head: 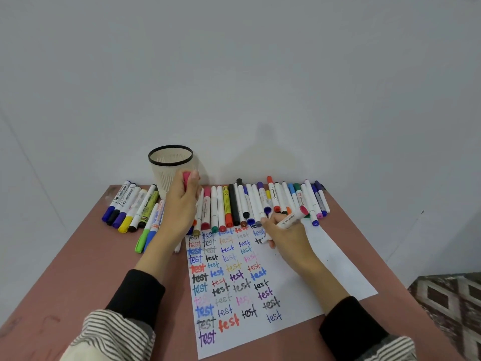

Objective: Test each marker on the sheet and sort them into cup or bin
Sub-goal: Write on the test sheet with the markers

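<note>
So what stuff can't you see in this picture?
- Inside of the cup: head view, its wall hides it.
- Marker tip in the right hand: fingers cover it.
- Bin: not in view.
- Object in the left hand: only a pink end shows.
- Marker label: too small.

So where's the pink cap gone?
In the head view, the pink cap is pinched in the left hand, held in front of the cup at the table's far edge.

Sheet (325, 269) under right hand (285, 237): matt white paper. Markers (235, 204) beyond hands: smooth glossy plastic barrels. Cup (170, 162) behind left hand (181, 207): ribbed cream plastic, black rim. Desk (78, 269): matt reddish-brown, scuffed. Sleeves (135, 295): black cloth.
</note>
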The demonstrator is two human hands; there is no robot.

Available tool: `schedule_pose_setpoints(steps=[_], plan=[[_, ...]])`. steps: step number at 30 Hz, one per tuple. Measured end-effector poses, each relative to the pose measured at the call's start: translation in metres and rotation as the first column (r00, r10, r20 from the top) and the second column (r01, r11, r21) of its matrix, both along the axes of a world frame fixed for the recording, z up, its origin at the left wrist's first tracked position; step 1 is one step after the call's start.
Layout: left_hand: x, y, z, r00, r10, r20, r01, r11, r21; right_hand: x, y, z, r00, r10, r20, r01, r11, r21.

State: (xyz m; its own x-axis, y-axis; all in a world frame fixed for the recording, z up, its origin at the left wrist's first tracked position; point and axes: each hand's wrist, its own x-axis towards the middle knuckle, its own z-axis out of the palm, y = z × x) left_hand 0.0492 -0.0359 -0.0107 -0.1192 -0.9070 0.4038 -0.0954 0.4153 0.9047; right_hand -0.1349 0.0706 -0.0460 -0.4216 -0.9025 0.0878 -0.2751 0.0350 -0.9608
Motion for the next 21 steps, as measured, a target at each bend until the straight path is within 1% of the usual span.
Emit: schedule_pose_setpoints(steps=[3,9,12,17,21], plan=[[-0.001,0.002,-0.001,1.0,-0.001,0.002,0.001,1.0,-0.012,0.0,-0.001,-0.004,1.0,0.01,-0.009,-0.009,1.0,0.005],[-0.004,0.002,-0.006,0.998,-0.025,0.051,0.027,0.998,-0.049,0.005,0.001,-0.005,0.994,0.045,-0.098,-0.038,0.997,0.071],[-0.005,0.005,-0.007,0.996,-0.031,0.079,0.036,0.997,-0.07,0.003,0.001,-0.004,0.997,0.033,-0.072,-0.027,0.996,0.083],[-0.006,0.006,-0.011,0.996,-0.053,0.071,0.058,0.997,-0.06,0.005,0.003,-0.004,0.996,0.028,-0.09,-0.023,0.998,0.051],[-0.007,0.008,-0.016,0.995,-0.075,0.069,0.079,0.995,-0.061,0.002,0.002,-0.005,0.997,-0.049,-0.061,0.049,0.999,-0.001]])
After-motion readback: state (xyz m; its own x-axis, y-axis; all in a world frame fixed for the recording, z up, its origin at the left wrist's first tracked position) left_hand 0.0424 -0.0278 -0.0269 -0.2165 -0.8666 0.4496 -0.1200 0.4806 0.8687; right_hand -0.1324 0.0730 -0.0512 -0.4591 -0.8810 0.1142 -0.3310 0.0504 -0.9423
